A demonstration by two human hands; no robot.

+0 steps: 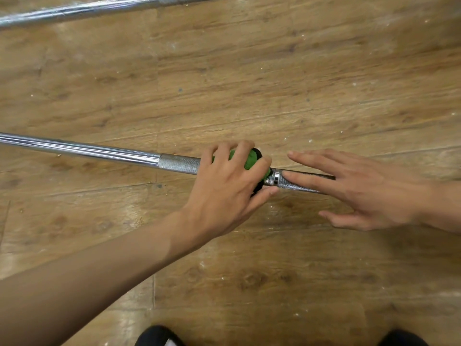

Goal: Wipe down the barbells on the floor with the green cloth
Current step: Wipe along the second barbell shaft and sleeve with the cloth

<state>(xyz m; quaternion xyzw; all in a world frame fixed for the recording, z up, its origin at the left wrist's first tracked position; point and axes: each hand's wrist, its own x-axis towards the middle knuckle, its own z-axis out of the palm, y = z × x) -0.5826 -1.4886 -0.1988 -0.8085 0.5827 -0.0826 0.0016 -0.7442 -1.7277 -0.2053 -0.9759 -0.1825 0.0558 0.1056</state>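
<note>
A chrome barbell point(104, 152) lies across the wooden floor from the left edge toward the right, with a knurled section in the middle. My left hand point(229, 181) grips the green cloth point(250, 159), which is bunched around the bar; only small patches of it show between my fingers. My right hand point(361, 188) lies just to the right of it with straight fingers resting flat on the knurled bar, hiding the bar's right part. A second barbell point(82, 11) lies at the top left, farther away.
The wooden plank floor point(249, 83) fills the view between the two bars. Two dark shoe tips point(157, 337) show at the bottom edge, below my hands.
</note>
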